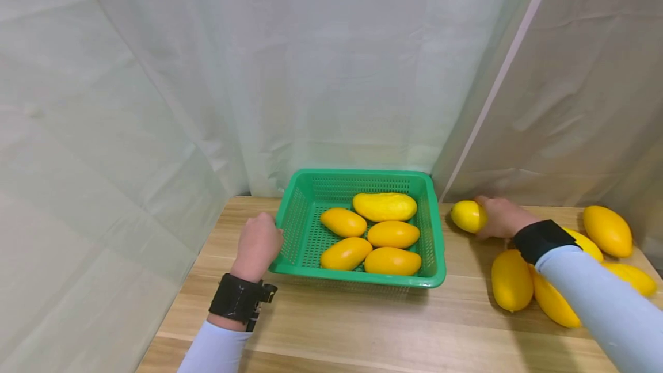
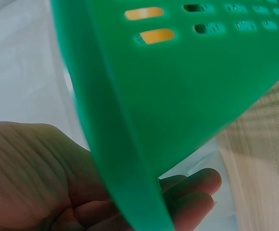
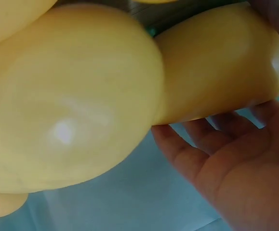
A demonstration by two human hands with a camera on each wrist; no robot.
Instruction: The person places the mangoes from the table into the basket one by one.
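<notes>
A green plastic basket [image 1: 357, 278] stands on the wooden table with several yellow mangoes in it. My left hand [image 1: 258, 244] grips its left rim; in the left wrist view the fingers [image 2: 194, 185] curl under the green edge [image 2: 125, 159]. To the right of the basket, my right hand [image 1: 499, 217] holds a yellow mango [image 1: 468, 216] from its right side. The right wrist view shows the fingers along this mango [image 3: 216, 62], with another large mango [image 3: 72, 106] close by.
More mangoes lie at the right of the table, among them one [image 1: 511, 281] near the forearm and another [image 1: 608, 231] by the far right corner. The right forearm partly covers this group. A pale curtain [image 1: 352, 73] hangs behind the table.
</notes>
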